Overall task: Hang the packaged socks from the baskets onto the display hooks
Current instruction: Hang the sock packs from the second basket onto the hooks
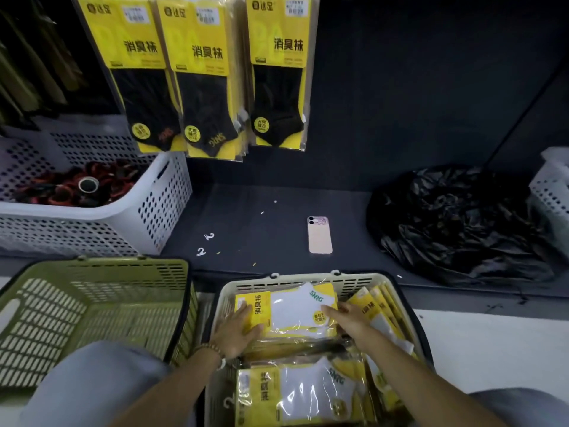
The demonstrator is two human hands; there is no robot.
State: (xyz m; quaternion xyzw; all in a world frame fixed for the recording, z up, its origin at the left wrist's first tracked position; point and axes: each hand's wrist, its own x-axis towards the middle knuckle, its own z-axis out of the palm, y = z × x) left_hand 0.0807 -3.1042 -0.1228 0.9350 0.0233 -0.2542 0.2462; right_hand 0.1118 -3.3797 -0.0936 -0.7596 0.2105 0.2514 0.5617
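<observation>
A beige basket (304,278) in front of me holds several yellow packs of white socks. The top pack (295,309) lies flat at the basket's far end. My left hand (237,331) rests on its left end, fingers laid over the yellow card. My right hand (348,318) touches its right end with straight fingers. Another white-sock pack (308,392) lies nearer me. Three rows of yellow packs of black socks (203,78) hang from the display above.
An olive-green basket (101,269) stands at my left with nothing visible inside it. A white perforated crate (154,204) with red-and-black items sits on the dark shelf. A pink phone (320,235), small white hooks (201,251) and a black plastic bag (462,223) lie on the shelf.
</observation>
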